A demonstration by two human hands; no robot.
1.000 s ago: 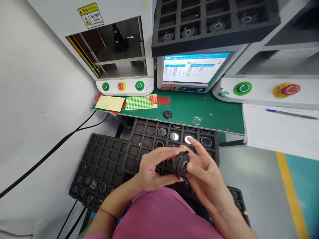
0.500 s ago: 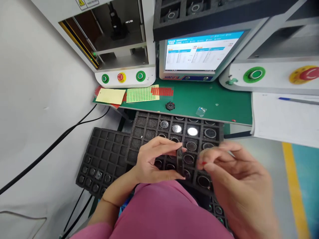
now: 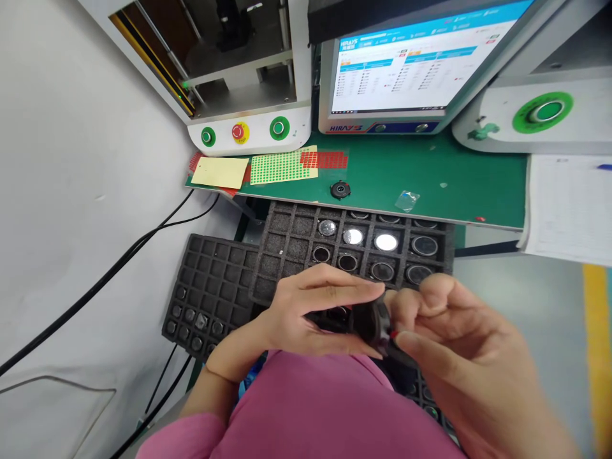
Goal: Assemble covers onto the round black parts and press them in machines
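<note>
A green mat covers the desk (image 3: 430, 185), which stands against a pale wall on the left; grey floor with a yellow stripe shows at the right. On the desk sit a white machine (image 3: 239, 76) with two green buttons and one red stop button on its front, a monitor (image 3: 411, 64) lit with a blue and white screen, and a second white unit (image 3: 535, 115) with one green button. In front of the machine lie a yellow sheet (image 3: 221, 172), a sheet of green dots (image 3: 280, 167) and a patch of red dots (image 3: 325, 159). One black round part (image 3: 340, 189) and one small clear bag (image 3: 407, 201) lie loose on the mat, and a printed paper (image 3: 568, 210) overhangs the right end. Black cables (image 3: 119, 268) run down the wall.

Below the desk edge rest two black foam trays: the upper tray (image 3: 287, 242) holds round metal-faced pieces in its cells, and the lower left tray (image 3: 210, 287) has smaller cells, some filled.

The small black round component (image 3: 370, 319) is held above the upper tray, close to the person's pink top. It is dark, disc-shaped and turned edge-on, with a speck of red near its lower side. The left hand (image 3: 306, 312) has its grip closed on it between thumb and fingers. The right hand (image 3: 459, 350) pinches at its right edge with thumb and forefinger.
</note>
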